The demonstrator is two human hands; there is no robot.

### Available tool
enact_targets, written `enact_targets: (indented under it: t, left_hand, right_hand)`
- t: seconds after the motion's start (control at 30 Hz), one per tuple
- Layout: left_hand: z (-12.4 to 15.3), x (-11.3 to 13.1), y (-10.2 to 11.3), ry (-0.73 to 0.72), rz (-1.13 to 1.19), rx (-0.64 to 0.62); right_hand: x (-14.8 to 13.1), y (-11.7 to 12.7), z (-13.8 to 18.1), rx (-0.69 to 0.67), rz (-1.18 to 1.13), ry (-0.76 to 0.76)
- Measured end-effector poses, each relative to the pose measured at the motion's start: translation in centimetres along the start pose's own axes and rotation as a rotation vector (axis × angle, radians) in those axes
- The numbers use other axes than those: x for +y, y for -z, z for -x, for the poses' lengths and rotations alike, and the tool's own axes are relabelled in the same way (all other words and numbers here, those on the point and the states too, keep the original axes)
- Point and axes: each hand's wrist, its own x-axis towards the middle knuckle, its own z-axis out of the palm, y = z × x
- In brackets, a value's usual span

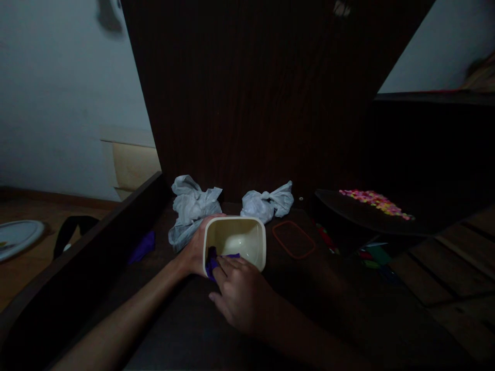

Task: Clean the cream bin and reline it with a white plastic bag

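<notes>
A cream plastic container stands on a dark wooden surface, tilted toward me with its mouth open. My left hand grips its left wall. My right hand presses a purple cloth against the near rim, fingers closed on it.
Two crumpled white plastic bags lie behind the container. An orange seal ring lies to its right, another purple cloth to its left. A dark tray with pink and yellow bits sits at right. A white plate rests on the floor at left.
</notes>
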Motion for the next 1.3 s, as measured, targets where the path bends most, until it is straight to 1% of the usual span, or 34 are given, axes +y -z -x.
enact_targets:
  t: [0.07,0.17,0.23,0.3,0.4,0.47,0.53,0.63,0.7,0.77,0.83,0.93,1.0,1.13,1.3]
  left_hand:
    - [0.0,-0.1,0.1,0.006,0.003,-0.015]
    - [0.1,-0.1,0.3,0.018,-0.005,-0.029]
    - [0.0,0.0,0.5,0.031,-0.021,-0.059]
    - [-0.2,0.3,0.7,0.042,-0.036,-0.09]
    - [-0.5,0.6,0.7,0.033,-0.034,-0.096]
    - [-0.5,0.7,0.7,0.032,-0.041,-0.085]
    - [-0.5,0.9,0.6,0.02,-0.056,-0.068]
    - [-0.6,1.0,0.6,0.008,-0.074,-0.066]
    - [-0.6,1.1,0.6,0.013,-0.081,-0.067]
    - [-0.7,1.2,0.5,-0.001,-0.079,-0.057]
    - [-0.7,1.2,0.4,-0.007,-0.079,-0.045]
    - [-0.7,1.1,0.4,0.019,-0.096,-0.051]
    - [-0.6,1.0,0.4,0.024,-0.093,-0.047]
    - [-0.5,1.0,0.4,0.003,-0.07,-0.057]
    - [-0.5,0.9,0.1,-0.018,-0.067,-0.048]
  right_hand:
    - [0.6,0.4,0.6,-0.006,0.023,0.019]
    - [1.6,1.1,1.3,-0.056,0.086,-0.003]
    - [2.2,1.3,1.6,-0.089,0.153,-0.019]
    - [2.8,1.2,1.9,-0.093,0.239,-0.009]
    - [3.6,0.7,2.2,-0.053,0.362,0.022]
    - [4.1,0.0,2.2,0.001,0.405,0.023]
    - [4.6,-0.7,2.2,0.055,0.408,-0.029]
    - [5.2,-1.6,2.3,0.111,0.332,-0.149]
    - [5.2,-2.0,2.5,0.133,0.295,-0.169]
    - [4.9,-2.0,2.5,0.106,0.337,-0.138]
    - [4.4,-1.8,2.5,0.03,0.389,-0.086]
    - [3.3,-1.5,2.5,-0.037,0.359,-0.038]
    - [2.4,-1.4,2.6,-0.035,0.324,-0.06]
    - [0.5,-1.1,2.8,-0.019,0.229,-0.171]
    - [-0.9,0.2,1.7,-0.091,0.039,-0.216]
